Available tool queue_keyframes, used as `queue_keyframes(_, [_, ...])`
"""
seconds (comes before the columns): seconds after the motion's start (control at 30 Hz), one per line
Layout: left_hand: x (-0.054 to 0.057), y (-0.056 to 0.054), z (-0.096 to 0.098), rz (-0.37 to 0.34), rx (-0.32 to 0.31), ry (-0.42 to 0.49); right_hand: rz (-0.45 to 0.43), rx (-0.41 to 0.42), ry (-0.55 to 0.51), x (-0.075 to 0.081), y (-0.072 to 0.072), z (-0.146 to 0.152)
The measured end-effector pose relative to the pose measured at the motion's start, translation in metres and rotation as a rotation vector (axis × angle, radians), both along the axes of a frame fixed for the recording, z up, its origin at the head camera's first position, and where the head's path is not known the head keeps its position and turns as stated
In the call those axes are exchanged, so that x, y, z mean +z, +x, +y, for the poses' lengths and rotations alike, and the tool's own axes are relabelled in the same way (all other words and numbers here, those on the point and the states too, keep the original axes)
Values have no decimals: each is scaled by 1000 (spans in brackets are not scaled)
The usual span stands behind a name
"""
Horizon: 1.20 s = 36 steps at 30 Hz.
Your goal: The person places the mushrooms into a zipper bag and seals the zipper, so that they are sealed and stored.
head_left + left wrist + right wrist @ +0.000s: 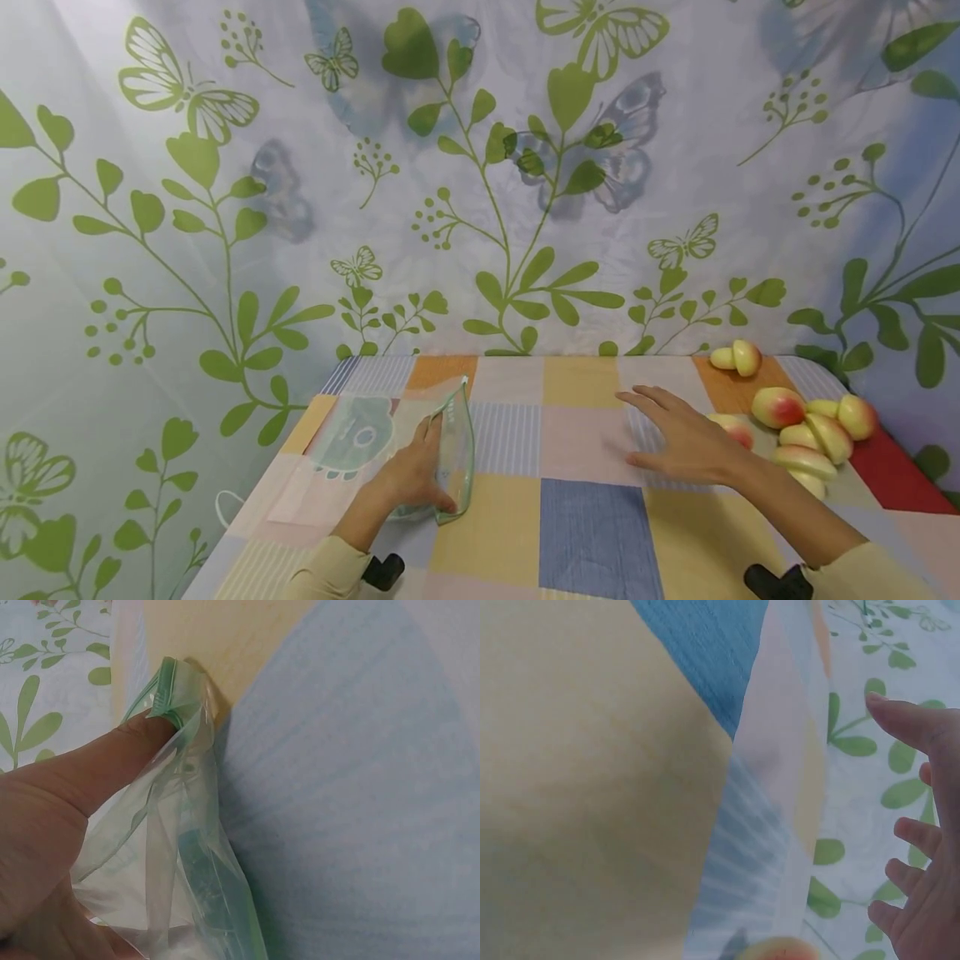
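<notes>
A clear zip bag (455, 458) with green edging and a pale green cartoon print lies on the left of the patchwork-covered table, its mouth facing right. My left hand (415, 472) is at that mouth, with thumb and fingers spread apart. In the left wrist view the straight thumb (124, 754) presses at the green zip corner of the bag (202, 877). My right hand (686, 437) hovers over the table with fingers spread and nothing in it. Close to its wrist lie several yellow, red-blushed fruit-like pieces (780, 407), one partly hidden behind the hand.
Another pair of yellow fruit-like pieces (745, 358) sits at the table's back right edge. The patchwork cloth (592, 533) covers the table between my hands. A curtain (480, 208) with leaves and butterflies hangs behind. A white cord loop (227, 507) shows at the left edge.
</notes>
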<state>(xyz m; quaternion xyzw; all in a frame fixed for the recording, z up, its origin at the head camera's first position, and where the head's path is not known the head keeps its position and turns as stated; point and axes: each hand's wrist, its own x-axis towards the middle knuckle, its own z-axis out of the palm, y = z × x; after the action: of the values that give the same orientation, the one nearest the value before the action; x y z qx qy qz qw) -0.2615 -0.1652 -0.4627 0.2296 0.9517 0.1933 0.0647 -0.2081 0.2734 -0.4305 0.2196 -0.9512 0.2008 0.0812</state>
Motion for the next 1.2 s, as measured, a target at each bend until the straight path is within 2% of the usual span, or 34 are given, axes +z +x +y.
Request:
queue_keyframes(0.27, [2, 2, 1, -50, 27, 20, 22, -54, -2, -1, 19, 29])
queue_keyframes(0.5, [1, 1, -1, -37, 10, 23, 41, -100, -21, -6, 34, 55])
queue_keyframes(0.73, [-2, -1, -1, -40, 7, 21, 69, -151, -35, -8, 43, 76])
queue_keyframes(0.93, [-1, 0, 1, -55, 3, 26, 119, -166, -47, -14, 50, 92])
queue_keyframes(1.07, [1, 1, 1, -61, 2, 30, 122, -175, -66, -16, 55, 102])
queue_keyframes(1.2, [2, 2, 1, -68, 9, 37, 151, -209, -33, -21, 61, 113])
